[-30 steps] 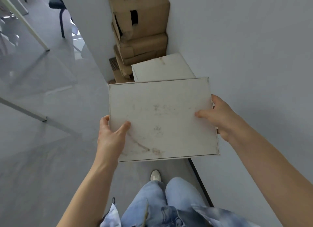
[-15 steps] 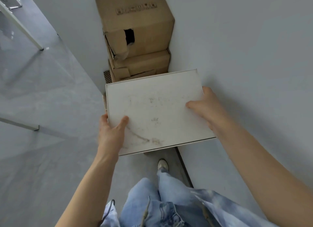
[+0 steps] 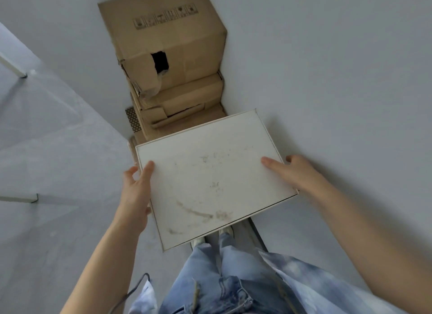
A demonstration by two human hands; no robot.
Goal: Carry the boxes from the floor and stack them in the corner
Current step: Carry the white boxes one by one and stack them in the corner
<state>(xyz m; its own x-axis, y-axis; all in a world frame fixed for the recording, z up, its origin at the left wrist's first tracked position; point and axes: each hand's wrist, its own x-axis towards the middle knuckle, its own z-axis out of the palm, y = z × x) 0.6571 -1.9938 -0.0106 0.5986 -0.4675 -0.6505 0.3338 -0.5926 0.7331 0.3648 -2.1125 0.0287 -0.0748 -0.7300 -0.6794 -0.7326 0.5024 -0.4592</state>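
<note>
The corner was plain: two pale grey walls (image 3: 327, 68) meeting above a glossy grey floor (image 3: 58, 138), with a small perforated vent grille (image 3: 132, 121) low on the left wall. Against that corner stood a stack of brown cardboard boxes; I could count three clearly, a large top box (image 3: 168, 39) with a torn dark hole in its front, a flatter middle box (image 3: 187, 96) beneath it, and a lower box (image 3: 159, 119) under that, and whether more lay below them I could not tell. There was one white box (image 3: 210, 180), flat and scuffed with grey smudges on its lid, held level just in front of the stack and close beside the right-hand wall, above the person's shoe (image 3: 225, 231) and blue jeans (image 3: 222, 278). Two bare hands carried it. The left hand (image 3: 138, 192) clasped the left edge, thumb laid on the lid and fingers curled down the side. The right hand (image 3: 294, 173) gripped the right edge the same way, thumb stretched flat across the lid, fingers wrapped round the side near the wall. Both forearms reached forward, elbows low.
</note>
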